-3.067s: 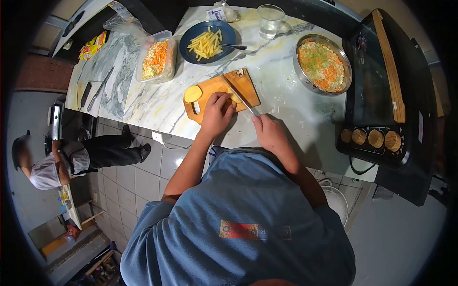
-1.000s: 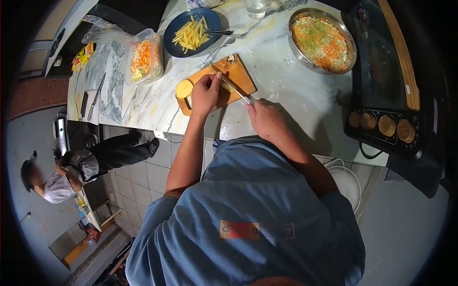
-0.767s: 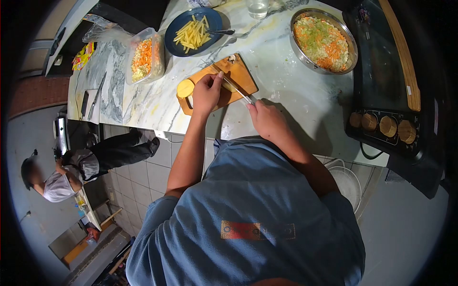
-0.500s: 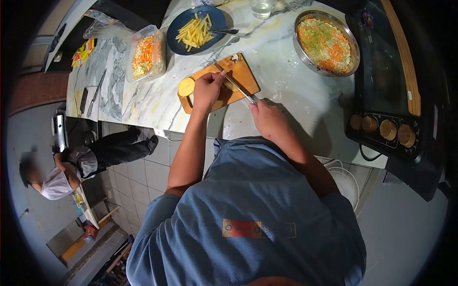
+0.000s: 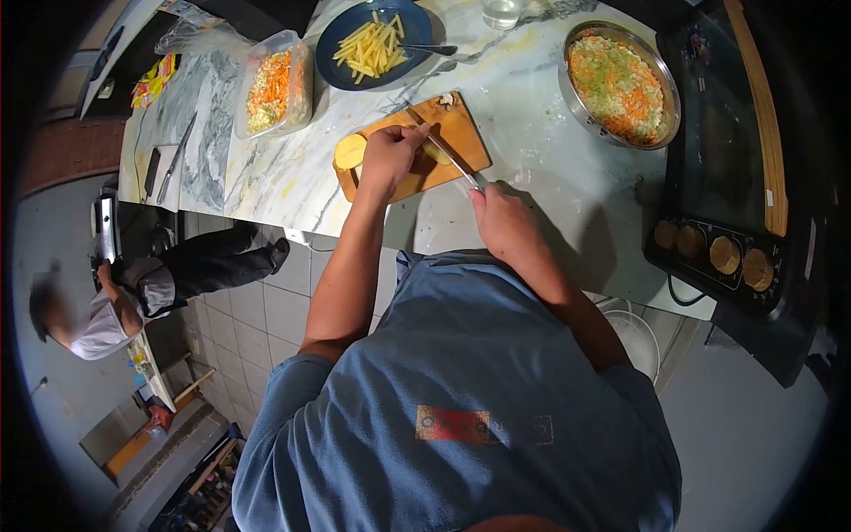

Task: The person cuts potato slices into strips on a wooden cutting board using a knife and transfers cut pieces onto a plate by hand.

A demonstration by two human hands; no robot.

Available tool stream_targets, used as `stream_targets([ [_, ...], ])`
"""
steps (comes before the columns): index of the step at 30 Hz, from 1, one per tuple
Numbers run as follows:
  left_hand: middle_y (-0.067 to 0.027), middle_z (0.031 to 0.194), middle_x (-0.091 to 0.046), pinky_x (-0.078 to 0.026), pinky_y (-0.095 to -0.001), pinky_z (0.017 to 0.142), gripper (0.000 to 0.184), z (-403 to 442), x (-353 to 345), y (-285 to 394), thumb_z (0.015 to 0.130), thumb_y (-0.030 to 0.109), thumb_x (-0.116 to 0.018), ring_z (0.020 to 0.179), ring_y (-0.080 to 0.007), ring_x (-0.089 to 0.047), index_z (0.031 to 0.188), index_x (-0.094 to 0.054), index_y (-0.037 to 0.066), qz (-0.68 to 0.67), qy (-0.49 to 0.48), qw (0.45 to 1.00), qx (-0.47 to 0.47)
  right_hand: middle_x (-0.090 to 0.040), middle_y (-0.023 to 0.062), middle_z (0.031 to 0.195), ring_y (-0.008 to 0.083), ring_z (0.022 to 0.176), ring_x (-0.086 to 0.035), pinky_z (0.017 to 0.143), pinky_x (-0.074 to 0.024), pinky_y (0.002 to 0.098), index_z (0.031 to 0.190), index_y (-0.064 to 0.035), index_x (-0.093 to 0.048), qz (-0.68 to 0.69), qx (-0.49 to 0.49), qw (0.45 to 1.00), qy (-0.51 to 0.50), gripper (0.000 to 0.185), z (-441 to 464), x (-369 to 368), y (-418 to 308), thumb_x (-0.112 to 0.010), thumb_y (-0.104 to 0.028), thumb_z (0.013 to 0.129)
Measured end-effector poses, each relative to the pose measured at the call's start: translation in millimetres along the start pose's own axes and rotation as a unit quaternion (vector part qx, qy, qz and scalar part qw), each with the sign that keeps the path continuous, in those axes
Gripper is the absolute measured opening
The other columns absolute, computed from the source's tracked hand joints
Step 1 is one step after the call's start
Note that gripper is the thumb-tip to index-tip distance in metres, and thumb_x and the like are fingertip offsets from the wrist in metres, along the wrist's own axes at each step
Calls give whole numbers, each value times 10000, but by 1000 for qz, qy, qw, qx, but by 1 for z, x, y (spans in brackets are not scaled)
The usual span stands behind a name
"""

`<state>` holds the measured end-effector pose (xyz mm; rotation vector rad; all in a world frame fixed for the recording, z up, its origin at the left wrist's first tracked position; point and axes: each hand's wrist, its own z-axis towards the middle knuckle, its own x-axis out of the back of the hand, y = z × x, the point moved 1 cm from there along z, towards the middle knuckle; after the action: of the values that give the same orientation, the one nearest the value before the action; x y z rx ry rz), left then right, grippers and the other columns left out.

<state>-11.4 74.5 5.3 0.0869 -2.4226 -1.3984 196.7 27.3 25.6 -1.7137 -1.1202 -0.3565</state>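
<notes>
My right hand (image 5: 511,223) is closed around the handle of a knife (image 5: 459,165), whose blade slants up and left across the wooden cutting board (image 5: 461,124). My left hand (image 5: 394,158) reaches over the board with its fingers drawn together, the fingertips pinched at the blade. Partly under the blade lies a pale yellow potato piece (image 5: 436,154), half hidden by the knife and my left hand. A larger cut potato piece (image 5: 351,152) rests cut face up at the board's left end, near the handle hole. A small whitish-brown scrap (image 5: 447,101) sits at the far corner.
Behind the board stand a blue plate (image 5: 335,64) of potato strips with a fork (image 5: 434,49), and a glass (image 5: 503,12). A plastic container (image 5: 301,97) and a steel bowl (image 5: 596,129) hold shredded vegetables. An oven (image 5: 722,160) flanks the right; another person (image 5: 151,288) stands at left.
The camera view has shifted slightly. Both hands and the knife keep nearly the same place over the board, with the potato piece still by the blade.
</notes>
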Motion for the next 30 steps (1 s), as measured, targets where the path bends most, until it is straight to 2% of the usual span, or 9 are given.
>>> stream_targets([
  [12, 7, 623, -553, -363, -252, 521, 343, 0, 0, -1, 886, 272, -724, 550, -70, -441, 678, -609, 24, -11, -1, 1000, 2, -662, 301, 888, 496, 888, -634, 783, -491, 568, 997, 7, -588, -20, 4, 1000, 3, 435, 0, 3, -6, -447, -405, 1009],
  [18, -16, 636, -582, -407, -274, 550, 342, -6, 2, -4, 902, 308, -707, 574, -84, -491, 770, -651, -3, 47, 12, 999, -23, -664, 286, 869, 493, 861, -633, 775, -484, 574, 977, 7, -577, -23, 5, 1000, 7, 448, 2, -1, -1, -428, -415, 1012],
  [20, -41, 686, -626, -456, -285, 606, 327, -12, 1, -11, 904, 307, -699, 615, -117, -549, 851, -658, -13, 44, 65, 992, -103, -663, 288, 863, 493, 858, -634, 775, -485, 575, 976, 7, -577, -24, 9, 1000, 13, 446, 0, 1, -3, -430, -413, 1011],
  [21, -41, 686, -626, -456, -285, 606, 327, -16, -1, -12, 904, 307, -699, 615, -117, -549, 851, -658, -13, 44, 63, 991, -105, -663, 289, 857, 493, 854, -635, 774, -485, 576, 976, 6, -576, -26, 11, 999, 18, 443, -1, 1, -4, -432, -412, 1010],
  [23, -74, 754, -667, -490, -294, 663, 290, -23, -4, -11, 894, 274, -701, 665, -153, -605, 916, -655, -11, 130, 97, 975, -154, -660, 293, 846, 495, 850, -635, 773, -485, 577, 975, 5, -574, -22, 20, 999, 28, 441, 1, 0, -1, -433, -411, 1010],
  [27, -90, 781, -675, -505, -304, 679, 260, -18, -4, -20, 868, 236, -716, 685, -171, -630, 952, -655, -2, 113, 82, 973, -184, -673, 274, 879, 483, 873, -644, 784, -496, 566, 998, -8, -593, -32, 6, 999, 22, 422, -2, 2, -1, -452, -406, 1002],
  [30, -85, 785, -669, -507, -308, 688, 253, -24, -3, -16, 849, 205, -725, 705, -173, -637, 975, -654, -2, 160, 68, 965, -194, -674, 271, 865, 484, 864, -645, 773, -495, 567, 991, -10, -590, -39, 11, 998, 41, 416, -1, -2, 7, -455, -403, 1001],
])
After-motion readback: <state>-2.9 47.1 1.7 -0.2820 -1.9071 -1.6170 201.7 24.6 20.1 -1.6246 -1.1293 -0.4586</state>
